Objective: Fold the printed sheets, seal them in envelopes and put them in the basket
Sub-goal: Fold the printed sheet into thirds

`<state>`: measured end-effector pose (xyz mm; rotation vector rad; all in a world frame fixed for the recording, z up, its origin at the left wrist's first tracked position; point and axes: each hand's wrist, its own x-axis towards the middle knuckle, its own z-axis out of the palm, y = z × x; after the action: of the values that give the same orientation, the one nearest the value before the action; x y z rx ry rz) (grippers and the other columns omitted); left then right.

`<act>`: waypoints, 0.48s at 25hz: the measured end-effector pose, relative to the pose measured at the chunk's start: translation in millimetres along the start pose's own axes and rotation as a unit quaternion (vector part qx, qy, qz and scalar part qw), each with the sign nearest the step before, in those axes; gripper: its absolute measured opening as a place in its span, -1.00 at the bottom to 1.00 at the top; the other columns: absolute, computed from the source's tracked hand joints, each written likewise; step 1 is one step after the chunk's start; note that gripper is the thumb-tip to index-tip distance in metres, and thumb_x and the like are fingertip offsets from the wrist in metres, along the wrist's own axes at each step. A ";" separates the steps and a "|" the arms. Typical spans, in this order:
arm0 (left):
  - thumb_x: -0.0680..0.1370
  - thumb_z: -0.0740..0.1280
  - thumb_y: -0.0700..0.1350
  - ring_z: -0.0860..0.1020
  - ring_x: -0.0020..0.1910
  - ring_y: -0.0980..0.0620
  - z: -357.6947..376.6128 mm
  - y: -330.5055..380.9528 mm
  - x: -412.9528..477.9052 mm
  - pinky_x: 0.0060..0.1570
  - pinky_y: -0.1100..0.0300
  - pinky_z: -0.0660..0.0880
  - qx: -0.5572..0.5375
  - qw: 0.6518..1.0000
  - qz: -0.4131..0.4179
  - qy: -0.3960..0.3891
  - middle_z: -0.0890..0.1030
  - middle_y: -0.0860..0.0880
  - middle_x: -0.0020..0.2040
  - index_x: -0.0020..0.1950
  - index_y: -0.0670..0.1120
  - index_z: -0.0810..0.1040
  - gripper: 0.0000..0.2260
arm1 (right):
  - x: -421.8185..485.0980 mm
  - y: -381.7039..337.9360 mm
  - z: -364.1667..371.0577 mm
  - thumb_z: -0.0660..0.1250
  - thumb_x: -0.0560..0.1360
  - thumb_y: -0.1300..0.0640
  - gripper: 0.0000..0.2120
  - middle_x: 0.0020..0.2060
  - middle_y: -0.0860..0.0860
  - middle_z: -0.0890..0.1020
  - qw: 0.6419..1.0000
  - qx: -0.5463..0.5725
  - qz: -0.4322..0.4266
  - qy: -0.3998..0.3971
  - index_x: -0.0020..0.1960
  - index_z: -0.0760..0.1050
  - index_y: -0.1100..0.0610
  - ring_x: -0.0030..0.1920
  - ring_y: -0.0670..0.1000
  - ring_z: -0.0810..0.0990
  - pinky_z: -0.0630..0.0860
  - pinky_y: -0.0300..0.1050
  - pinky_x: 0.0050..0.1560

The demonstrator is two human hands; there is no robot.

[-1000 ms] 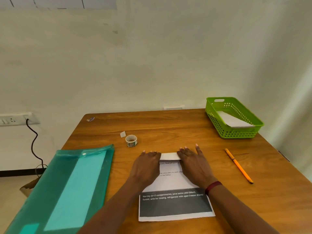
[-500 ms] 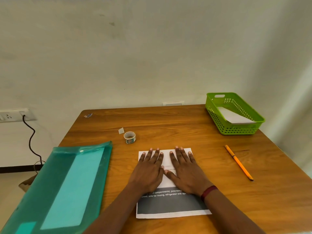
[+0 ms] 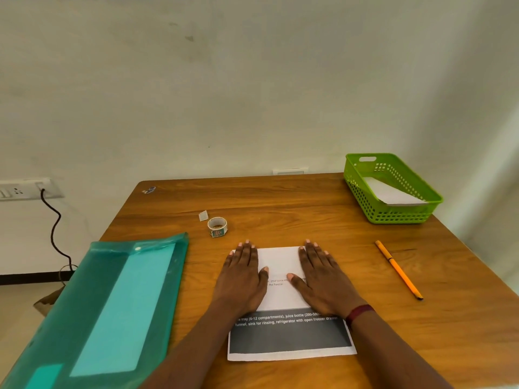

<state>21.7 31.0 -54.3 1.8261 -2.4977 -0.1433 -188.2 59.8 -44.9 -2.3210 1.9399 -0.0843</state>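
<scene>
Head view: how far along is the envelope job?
Done: one white flat piece, likely a sealed envelope, lies in the green basket. In hand: left hand and right hand press flat on the printed sheet, its top part folded over. Left: finish folding, envelope it, probably seal with the tape roll, basket it.

Bare forearms on both sides, right up to the frame edge. One item worn: a narrow dark red band (image 3: 358, 313), plain, snug round the wrist behind the right grip (image 3: 323, 279). The left grip (image 3: 241, 279) and the right alike show short, neat fingernails (image 3: 247, 242).
</scene>
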 end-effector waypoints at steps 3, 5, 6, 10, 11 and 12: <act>0.66 -0.14 0.16 -0.17 0.58 -0.05 1.4 0.2 -0.4 0.55 0.01 -0.15 -0.002 1.000 -0.003 0.002 -0.13 -0.11 0.61 0.60 -0.14 -0.14 -0.40 | -0.3 1.7 0.5 -0.46 0.35 -0.42 -0.04 0.58 0.10 -0.17 1.000 0.005 0.006 -0.002 0.58 -0.19 0.14 0.57 0.05 -0.22 -0.26 -0.02 0.50; 0.66 -0.14 0.17 -0.18 0.58 -0.05 1.7 -1.3 -0.3 0.55 0.00 -0.15 -0.002 1.000 0.002 0.001 -0.14 -0.10 0.61 0.60 -0.13 -0.15 -0.40 | 1.6 -0.5 1.9 -0.47 0.35 -0.41 -0.04 0.58 0.11 -0.14 1.000 0.004 0.010 -0.002 0.59 -0.17 0.14 0.57 0.06 -0.20 -0.23 0.01 0.52; 0.66 -0.14 0.18 -0.17 0.58 -0.05 1.9 -1.4 -0.2 0.55 -0.01 -0.14 -0.003 1.000 0.003 0.001 -0.13 -0.10 0.61 0.60 -0.13 -0.15 -0.39 | 2.7 -0.4 0.6 -0.44 0.38 -0.42 -0.05 0.58 0.12 -0.12 1.000 0.003 0.013 -0.003 0.59 -0.15 0.14 0.57 0.07 -0.18 -0.20 0.02 0.53; 0.66 -0.10 0.18 -0.10 0.59 -0.07 2.3 -2.9 -3.2 0.55 -0.01 -0.10 -0.025 0.999 0.014 0.022 -0.05 -0.11 0.62 0.61 -0.10 -0.05 -0.41 | 8.4 0.6 -12.2 -0.10 0.61 -0.26 -0.31 0.58 0.15 0.00 1.000 -0.020 0.000 -0.022 0.58 -0.01 0.16 0.57 0.12 -0.03 -0.01 0.06 0.53; 0.65 -0.07 0.19 -0.05 0.59 -0.07 2.3 -3.4 -4.3 0.55 -0.01 -0.06 -0.038 0.998 0.019 0.039 0.01 -0.10 0.61 0.60 -0.08 0.01 -0.41 | 10.8 2.3 -15.6 -0.03 0.62 -0.22 -0.35 0.57 0.15 0.06 1.000 -0.012 -0.002 -0.020 0.57 0.06 0.15 0.56 0.13 0.03 0.06 0.06 0.51; 0.64 -0.02 0.20 0.03 0.58 -0.06 1.8 -3.9 -5.7 0.55 0.01 -0.02 -0.056 0.996 0.023 0.061 0.10 -0.10 0.60 0.59 -0.06 0.07 -0.42 | 13.6 4.9 -18.7 0.05 0.62 -0.20 -0.39 0.54 0.14 0.14 1.000 0.002 -0.002 -0.013 0.54 0.14 0.13 0.53 0.14 0.12 0.16 0.06 0.48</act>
<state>27.0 35.3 -56.3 1.6814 -2.3949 -0.1604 -192.7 44.6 -27.4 -2.3124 1.9214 -0.0568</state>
